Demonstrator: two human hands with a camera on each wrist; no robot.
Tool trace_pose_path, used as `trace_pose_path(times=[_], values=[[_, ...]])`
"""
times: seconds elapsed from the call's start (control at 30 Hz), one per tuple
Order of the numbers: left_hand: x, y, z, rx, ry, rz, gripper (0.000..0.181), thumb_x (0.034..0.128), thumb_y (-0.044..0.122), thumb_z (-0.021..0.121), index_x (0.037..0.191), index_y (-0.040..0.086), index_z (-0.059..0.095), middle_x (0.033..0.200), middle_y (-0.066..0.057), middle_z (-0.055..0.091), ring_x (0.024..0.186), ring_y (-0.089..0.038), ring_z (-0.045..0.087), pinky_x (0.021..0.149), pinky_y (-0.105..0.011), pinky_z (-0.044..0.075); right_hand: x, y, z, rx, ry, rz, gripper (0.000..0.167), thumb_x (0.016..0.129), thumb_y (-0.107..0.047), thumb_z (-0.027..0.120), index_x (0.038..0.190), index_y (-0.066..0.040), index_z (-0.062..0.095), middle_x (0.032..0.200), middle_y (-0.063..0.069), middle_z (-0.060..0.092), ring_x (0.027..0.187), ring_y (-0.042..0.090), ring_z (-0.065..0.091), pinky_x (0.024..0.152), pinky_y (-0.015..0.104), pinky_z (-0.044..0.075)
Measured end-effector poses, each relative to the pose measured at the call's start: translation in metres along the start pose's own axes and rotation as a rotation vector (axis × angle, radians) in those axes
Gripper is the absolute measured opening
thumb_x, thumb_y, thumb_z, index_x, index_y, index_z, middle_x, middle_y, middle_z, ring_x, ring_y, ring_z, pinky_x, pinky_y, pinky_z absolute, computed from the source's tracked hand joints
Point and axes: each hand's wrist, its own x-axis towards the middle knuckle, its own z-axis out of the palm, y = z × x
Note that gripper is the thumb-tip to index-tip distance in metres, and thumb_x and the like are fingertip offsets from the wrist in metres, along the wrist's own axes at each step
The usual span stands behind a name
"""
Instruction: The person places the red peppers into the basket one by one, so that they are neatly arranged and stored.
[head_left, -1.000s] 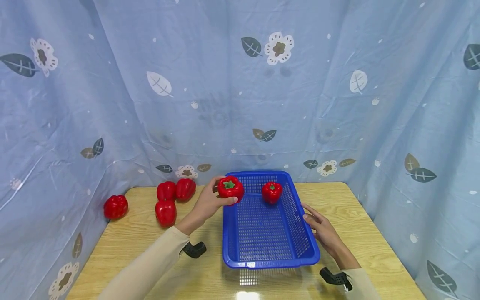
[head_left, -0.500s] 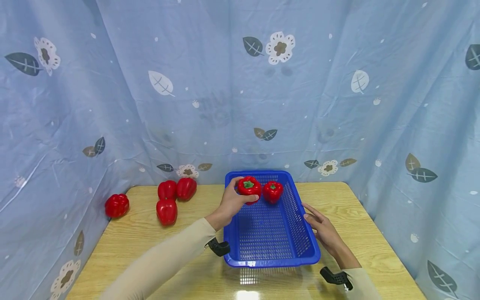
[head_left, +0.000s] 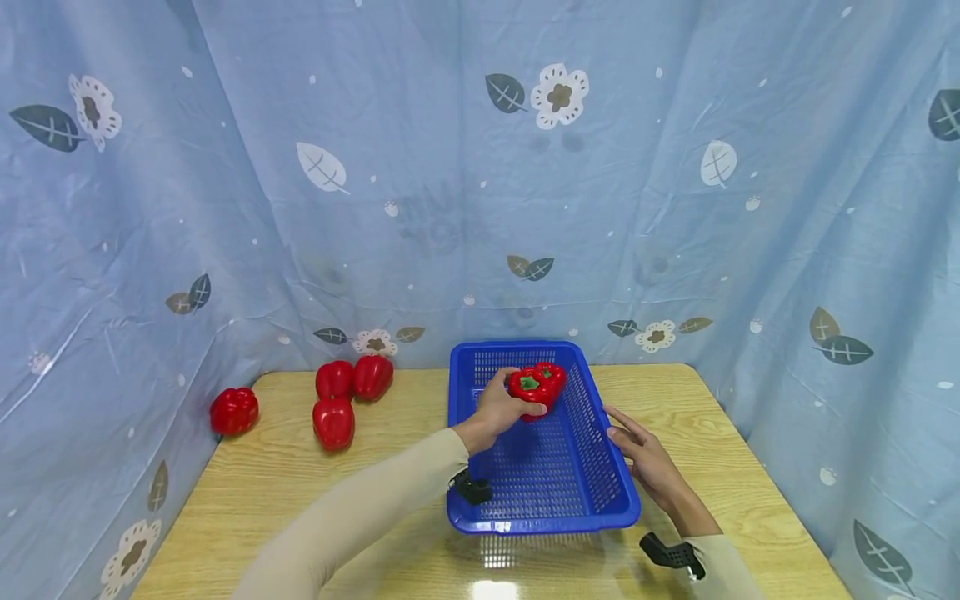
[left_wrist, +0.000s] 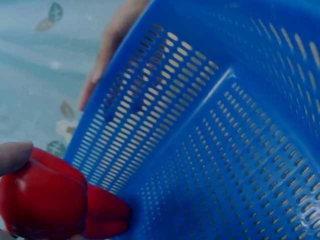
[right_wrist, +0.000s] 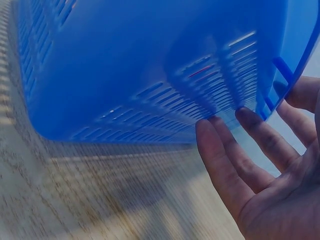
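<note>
In the head view my left hand [head_left: 504,410] holds a red bell pepper [head_left: 528,383] with a green stem, fingers and thumb round its sides. It is over the far part of a blue plastic basket [head_left: 543,526]. Right beside it, partly hidden, sits a second red bell pepper [head_left: 556,377] inside the basket. The left wrist view shows the held pepper [left_wrist: 47,200] in front of the other pepper [left_wrist: 107,212]. My right hand [head_left: 652,467] touches the basket's right side; in the right wrist view its extended fingers [right_wrist: 220,165] rest against the outer wall.
Several red bell peppers lie on the left of the wooden table [head_left: 262,500]: one pepper [head_left: 234,412] far left, and a cluster with a front pepper [head_left: 333,423]. A blue patterned curtain [head_left: 420,167] hangs behind and along both sides.
My left hand has carried the pepper rightward from the basket's left rim and lowered it next to the pepper inside. The right hand and the basket have stayed in place.
</note>
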Motion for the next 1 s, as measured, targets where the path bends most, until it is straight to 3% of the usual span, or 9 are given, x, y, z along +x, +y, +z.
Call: trace_pose_path(times=[0.3,0.73,1.0], values=[[0.016,-0.010,0.013,0.133,-0.100,-0.048,0.079,0.0705,0.017,0.087,0.137,0.010,0.046,0.130,-0.014,0.058,0.115,-0.032,0.058,0.099,-0.052,0.051,-0.001,-0.001,0.001,-0.006,0.003,-0.003,0.062,0.101,-0.038,0.052,0.156,-0.024,0.026,0.121,-0.004,0.066,0.102,0.012,0.068,0.082,0.038,0.059],[0.019,-0.022,0.041,0.204,-0.115,-0.023,0.076,0.0677,0.008,0.088,0.134,0.011,0.050,0.126,-0.013,0.061,0.114,-0.031,0.060,0.101,-0.051,0.050,-0.001,-0.004,0.002,-0.013,0.013,-0.001,0.061,0.101,-0.037,0.052,0.155,-0.022,0.028,0.124,-0.001,0.066,0.103,0.013,0.068,0.082,0.039,0.060],[0.018,-0.032,0.050,0.222,-0.126,-0.004,0.076,0.0656,0.003,0.088,0.131,0.011,0.051,0.123,-0.013,0.062,0.112,-0.031,0.060,0.102,-0.051,0.049,0.001,0.000,0.003,0.006,0.020,0.012,0.062,0.101,-0.037,0.053,0.155,-0.023,0.028,0.124,0.001,0.066,0.102,0.015,0.069,0.083,0.041,0.060]])
